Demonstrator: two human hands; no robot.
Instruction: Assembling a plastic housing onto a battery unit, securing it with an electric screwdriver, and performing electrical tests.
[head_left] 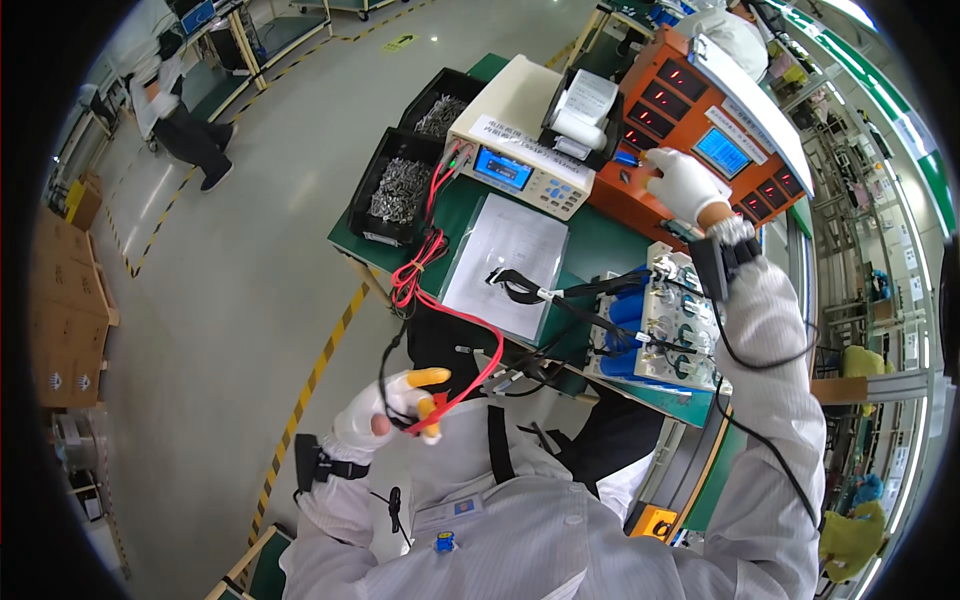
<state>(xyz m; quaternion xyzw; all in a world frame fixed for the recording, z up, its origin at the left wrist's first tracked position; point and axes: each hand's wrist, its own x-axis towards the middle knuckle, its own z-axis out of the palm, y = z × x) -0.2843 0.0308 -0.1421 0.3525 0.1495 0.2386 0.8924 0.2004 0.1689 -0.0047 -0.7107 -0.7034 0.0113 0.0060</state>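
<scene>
My left hand [400,408], in a white glove with yellow fingertips, is closed round red and black test leads [468,388] in front of the bench. The red lead runs up to a beige bench meter [515,140] with a lit screen. My right hand [688,188], white-gloved, reaches to an orange test box [655,85] with red digit displays and a blue screen. Its fingers are slightly apart near a small blue part [626,158], with nothing visible between them. Below it lies a module of blue cylindrical cells [626,310] with a white top board [680,318] and black wires.
Two black bins [385,235] of small metal parts stand at the bench's left. A sleeved paper sheet [510,262] lies on the green top. A small printer [582,115] sits on the meter. Another person [165,100] is at far left; cartons [68,300] stand below.
</scene>
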